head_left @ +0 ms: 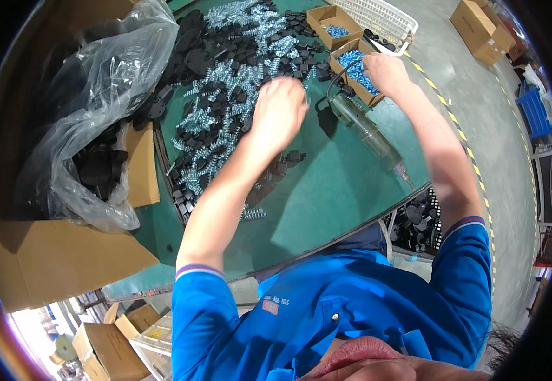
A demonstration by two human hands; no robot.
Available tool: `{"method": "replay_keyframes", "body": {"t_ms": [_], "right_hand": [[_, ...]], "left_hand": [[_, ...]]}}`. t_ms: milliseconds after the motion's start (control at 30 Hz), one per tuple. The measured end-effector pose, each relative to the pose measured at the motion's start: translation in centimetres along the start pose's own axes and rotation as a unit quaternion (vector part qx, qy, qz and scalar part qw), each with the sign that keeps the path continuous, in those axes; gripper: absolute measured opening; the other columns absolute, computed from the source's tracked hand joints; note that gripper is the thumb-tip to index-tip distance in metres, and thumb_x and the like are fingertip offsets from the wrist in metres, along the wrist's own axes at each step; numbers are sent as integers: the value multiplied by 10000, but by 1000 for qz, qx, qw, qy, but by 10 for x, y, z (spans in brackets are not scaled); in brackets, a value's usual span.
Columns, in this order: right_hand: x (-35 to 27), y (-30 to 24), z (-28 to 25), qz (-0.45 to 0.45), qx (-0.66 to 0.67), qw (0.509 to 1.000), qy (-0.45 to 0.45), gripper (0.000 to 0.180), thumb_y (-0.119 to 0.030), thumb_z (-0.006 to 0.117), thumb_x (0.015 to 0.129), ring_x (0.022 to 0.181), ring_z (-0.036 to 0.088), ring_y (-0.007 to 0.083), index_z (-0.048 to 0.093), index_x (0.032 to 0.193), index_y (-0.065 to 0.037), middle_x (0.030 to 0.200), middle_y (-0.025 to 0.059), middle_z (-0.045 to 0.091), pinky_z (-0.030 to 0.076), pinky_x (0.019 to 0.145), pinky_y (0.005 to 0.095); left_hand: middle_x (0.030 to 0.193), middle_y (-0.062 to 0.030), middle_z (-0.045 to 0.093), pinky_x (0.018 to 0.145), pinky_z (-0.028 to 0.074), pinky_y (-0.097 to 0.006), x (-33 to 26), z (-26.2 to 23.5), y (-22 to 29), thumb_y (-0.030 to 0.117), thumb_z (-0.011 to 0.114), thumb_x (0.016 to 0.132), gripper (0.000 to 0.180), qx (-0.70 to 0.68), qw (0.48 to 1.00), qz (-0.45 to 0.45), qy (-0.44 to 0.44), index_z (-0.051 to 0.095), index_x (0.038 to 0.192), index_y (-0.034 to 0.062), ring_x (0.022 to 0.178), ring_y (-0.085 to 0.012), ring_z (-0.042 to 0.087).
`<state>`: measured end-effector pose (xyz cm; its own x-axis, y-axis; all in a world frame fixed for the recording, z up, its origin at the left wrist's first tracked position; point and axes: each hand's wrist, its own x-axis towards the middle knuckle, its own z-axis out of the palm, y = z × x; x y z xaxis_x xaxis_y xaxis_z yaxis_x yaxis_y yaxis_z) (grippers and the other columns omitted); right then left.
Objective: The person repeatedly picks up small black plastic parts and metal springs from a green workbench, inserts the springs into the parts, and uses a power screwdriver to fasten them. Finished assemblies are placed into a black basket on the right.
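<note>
Blue sleeves lead up: left hand grip unclear over screws; right hand grip hidden in brown carton.

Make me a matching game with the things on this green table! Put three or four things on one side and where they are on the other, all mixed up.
Things:
1. left hand
2. right hand
3. electric screwdriver
4. clear plastic bag

Places:
A. lying on the green table between the two arms
B. in the big cardboard box at the left, holding black parts
C. over the pile of silvery springs
D. at the small box of blue screws

Pairs: 1-C, 2-D, 3-A, 4-B
</note>
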<state>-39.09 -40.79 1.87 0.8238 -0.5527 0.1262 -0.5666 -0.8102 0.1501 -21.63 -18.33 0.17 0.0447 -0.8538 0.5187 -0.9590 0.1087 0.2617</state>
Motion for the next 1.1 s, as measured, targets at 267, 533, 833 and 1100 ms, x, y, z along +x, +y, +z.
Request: {"method": "replay_keyframes", "body": {"t_ms": [267, 533, 833, 1100], "right_hand": [[-55, 4, -20, 37, 245, 956, 156, 141, -133, 625, 917, 864, 671, 317, 578, 1008, -36, 956, 134, 674, 540, 728, 408], [-249, 32, -1, 235, 725, 638, 108, 109, -74, 561, 981, 769, 651, 143, 610, 1036, 5, 877, 80, 673, 536, 711, 278], [-332, 19, 60, 268, 857, 406, 169, 181, -140, 579, 1000, 722, 606, 118, 641, 1100, -3, 887, 41, 656, 513, 638, 268], [-359, 15, 54, 308, 860, 380, 141, 224, -78, 592, 974, 812, 643, 167, 638, 1170, 20, 949, 72, 677, 539, 739, 309]], "left_hand": [[1182, -104, 659, 1126, 280, -545, 85, 67, -66, 261, 623, 896, 191, 49, 988, -57, -132, 671, 995, 106, 1346, -325, 446], [1235, -82, 641, 1131, 290, -519, -4, 15, -16, 188, 629, 895, 139, 33, 983, -11, -182, 597, 985, 87, 1299, -310, 500], [1114, -108, 645, 971, 440, -471, 22, 24, 107, 77, 718, 779, 237, -104, 979, 167, -56, 597, 981, 54, 1074, -329, 596], [763, -73, 571, 733, 451, -411, 31, 103, 149, 94, 718, 797, 216, -146, 979, 138, -38, 556, 938, 88, 750, -284, 591]]}}
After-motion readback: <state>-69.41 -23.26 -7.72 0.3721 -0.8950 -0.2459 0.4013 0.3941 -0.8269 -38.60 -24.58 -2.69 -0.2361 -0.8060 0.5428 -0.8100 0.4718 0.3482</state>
